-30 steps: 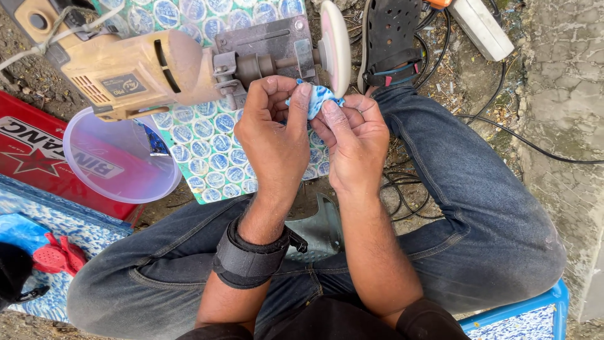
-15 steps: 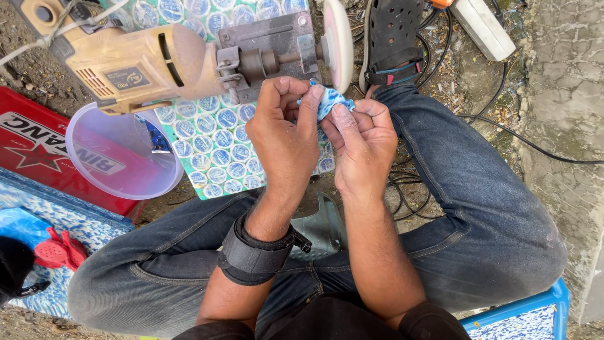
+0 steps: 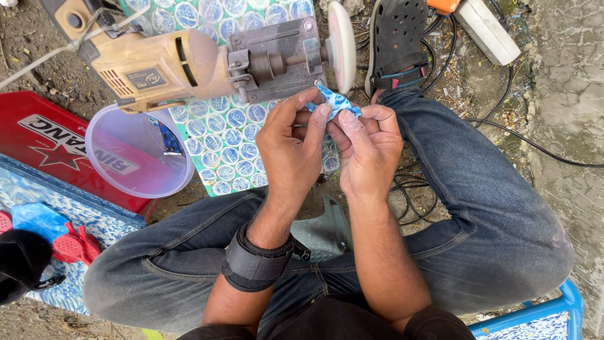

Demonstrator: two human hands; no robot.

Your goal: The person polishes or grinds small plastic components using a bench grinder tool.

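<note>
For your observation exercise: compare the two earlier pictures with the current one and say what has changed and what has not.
Both hands, left hand and right hand, moved the small blue piece up toward the white polishing wheel; it now sits just below the wheel's edge. Both hands keep pinching it. The tan motor and clear plastic bowl stayed put.

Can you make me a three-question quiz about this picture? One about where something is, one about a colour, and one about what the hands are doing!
1. Where is the white wheel?
A. on the drill's right end
B. inside the tub
C. on the knee

2. What colour is the small piece?
A. red
B. blue
C. yellow

3. How is the piece held?
A. lying on the ground
B. by one hand only
C. pinched by both hands

Answers: 1 A, it sits on the tan drill's shaft. 2 B, it shows blue. 3 C, left hand and right hand fingers grip it.
</note>
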